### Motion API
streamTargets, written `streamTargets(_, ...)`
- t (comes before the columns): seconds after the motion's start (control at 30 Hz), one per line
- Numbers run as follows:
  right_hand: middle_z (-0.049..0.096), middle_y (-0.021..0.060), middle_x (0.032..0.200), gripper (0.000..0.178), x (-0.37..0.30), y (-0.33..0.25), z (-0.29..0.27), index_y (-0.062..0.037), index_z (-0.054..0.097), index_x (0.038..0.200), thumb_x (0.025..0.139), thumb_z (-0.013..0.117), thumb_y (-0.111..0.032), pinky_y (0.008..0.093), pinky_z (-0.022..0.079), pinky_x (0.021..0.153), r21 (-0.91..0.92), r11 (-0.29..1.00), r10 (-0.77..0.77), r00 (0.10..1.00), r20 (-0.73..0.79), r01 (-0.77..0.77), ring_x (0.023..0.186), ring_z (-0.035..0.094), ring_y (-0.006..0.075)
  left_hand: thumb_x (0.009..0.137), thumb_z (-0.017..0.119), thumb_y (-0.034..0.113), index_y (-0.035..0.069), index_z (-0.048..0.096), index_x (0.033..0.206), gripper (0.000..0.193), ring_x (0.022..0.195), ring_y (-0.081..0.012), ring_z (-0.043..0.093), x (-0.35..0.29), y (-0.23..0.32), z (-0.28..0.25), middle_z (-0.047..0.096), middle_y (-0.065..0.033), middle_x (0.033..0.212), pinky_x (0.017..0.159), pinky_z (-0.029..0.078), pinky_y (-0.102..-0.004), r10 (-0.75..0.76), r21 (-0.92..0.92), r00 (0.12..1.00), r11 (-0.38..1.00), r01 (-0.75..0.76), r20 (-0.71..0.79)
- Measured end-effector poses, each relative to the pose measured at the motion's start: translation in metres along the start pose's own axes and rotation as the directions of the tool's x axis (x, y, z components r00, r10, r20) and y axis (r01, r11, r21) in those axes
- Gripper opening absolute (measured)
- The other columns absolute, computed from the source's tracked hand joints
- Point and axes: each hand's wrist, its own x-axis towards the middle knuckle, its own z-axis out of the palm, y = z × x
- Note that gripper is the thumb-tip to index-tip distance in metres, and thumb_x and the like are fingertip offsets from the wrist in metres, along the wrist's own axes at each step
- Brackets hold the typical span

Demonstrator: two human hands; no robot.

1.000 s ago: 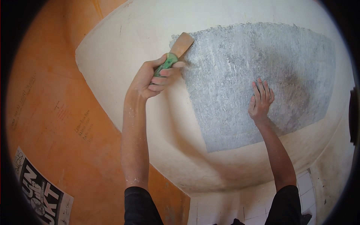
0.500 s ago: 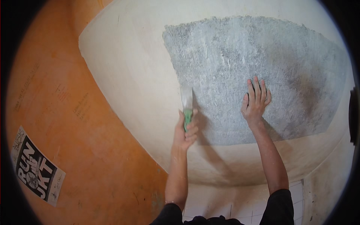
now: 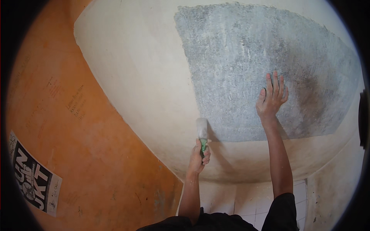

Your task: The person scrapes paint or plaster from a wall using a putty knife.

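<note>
My left hand [image 3: 199, 156] is closed round the green handle of a putty knife [image 3: 202, 129], its wide metal blade pointing up. The blade lies at the lower left border of a rough grey patch [image 3: 227, 69] on the cream wall [image 3: 138, 69]. Whether the blade edge touches the wall I cannot tell. My right hand [image 3: 271, 100] rests on the grey patch with its fingers stretched upward and slightly apart, holding nothing. Darker brownish blotches show in the patch to the right of that hand.
An orange wall [image 3: 96, 154] with handwriting meets the cream wall along a slanting edge at left. A black and white poster [image 3: 36, 179] hangs on it. White tiles [image 3: 246, 208] show below. A dark object [image 3: 363, 119] is at the far right rim.
My left hand has moved the putty knife down along the patch's left border. My right hand stays flat on the patch. The whole view has shifted somewhat.
</note>
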Motion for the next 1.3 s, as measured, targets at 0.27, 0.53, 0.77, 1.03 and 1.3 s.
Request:
streamTargets(0.27,0.050,0.0068,0.143,0.042,0.002,-0.006,0.001,-0.0128,0.054,0.136,0.103,0.033,-0.029,0.0474,0.017,0.111,0.025,1.000,-0.011,0.999,-0.053,0.012,0.134,0.042,0.0278,0.102,0.030,0.054,0.004,0.056,0.101,0.056,0.045,-0.0086,0.044,0.030,-0.004,-0.004,0.048,0.0002,0.064,0.040,0.035,-0.0232,0.224,0.192,0.974,0.958,-0.213,-0.037)
streamTargets(0.53,0.050,0.0076,0.143,0.044,0.003,-0.008,0.001,-0.0110,0.053,0.137,0.103,0.032,-0.029,0.0470,0.019,0.111,0.041,0.999,-0.021,0.997,-0.069,0.024,0.134,0.042,0.0289,0.102,0.032,0.055,0.007,0.056,0.086,0.056,0.045,-0.0078,0.046,0.020,-0.031,-0.028,0.048,0.0018,0.061,0.039,0.035,-0.0224,0.090,0.259,0.988,0.964,-0.054,-0.127)
streamTargets(0.77,0.051,0.0081,0.142,0.045,0.002,-0.007,0.005,-0.0119,0.053,0.137,0.104,0.031,-0.033,0.0440,0.018,0.112,0.031,0.999,-0.020,0.995,-0.094,0.023,0.135,0.041,0.0267,0.101,0.031,0.058,0.007,0.055,0.086,0.057,0.044,-0.0082,0.045,0.028,-0.062,-0.041,0.047,0.0016,0.060,0.038,0.036,-0.0228,0.121,0.204,0.983,0.975,-0.092,-0.135)
streamTargets(1.03,0.052,0.0072,0.141,0.046,0.001,-0.008,0.007,-0.0131,0.054,0.136,0.104,0.028,-0.035,0.0419,0.016,0.112,-0.004,0.999,-0.034,0.996,-0.085,0.034,0.134,0.042,0.0258,0.099,0.033,0.060,0.009,0.051,0.084,0.056,0.043,-0.0092,0.045,0.028,-0.138,-0.062,0.046,0.0007,0.057,0.038,0.037,-0.0240,0.012,0.058,0.979,0.998,0.000,-0.205)
streamTargets(1.3,0.053,0.0071,0.139,0.045,-0.001,-0.010,0.010,-0.0135,0.056,0.133,0.103,0.029,-0.034,0.0415,0.018,0.111,0.014,0.999,-0.049,0.990,-0.131,0.051,0.133,0.042,0.0248,0.098,0.036,0.061,0.011,0.049,0.076,0.056,0.042,-0.0106,0.043,0.032,-0.163,-0.040,0.046,-0.0003,0.056,0.038,0.036,-0.0256,-0.003,-0.085,0.958,0.996,-0.022,-0.286)
